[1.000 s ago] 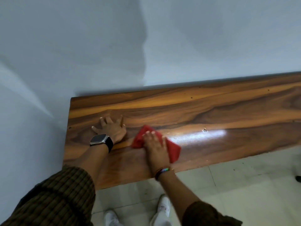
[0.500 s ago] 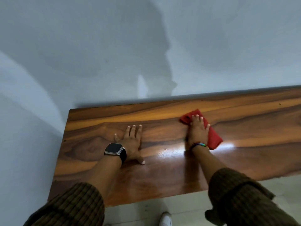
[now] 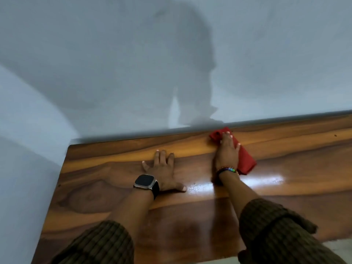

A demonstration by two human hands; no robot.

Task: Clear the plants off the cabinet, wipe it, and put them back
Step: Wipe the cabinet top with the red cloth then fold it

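Observation:
The glossy wooden cabinet top (image 3: 106, 187) fills the lower half of the view. My right hand (image 3: 226, 153) presses a folded red cloth (image 3: 245, 159) flat onto the wood near the back edge by the wall. The cloth sticks out ahead of and to the right of my fingers. My left hand (image 3: 163, 172), with a dark watch on the wrist, lies flat on the top with fingers spread, left of the cloth. No plants are in view.
A pale wall (image 3: 114, 73) rises directly behind the cabinet and carries my shadow. The cabinet's left end (image 3: 64, 164) sits near a wall corner. A strip of tiled floor (image 3: 339, 246) shows at the bottom right.
My right hand has slid the red cloth from the front middle of the top to the back edge by the wall. My left hand has shifted right and flattened.

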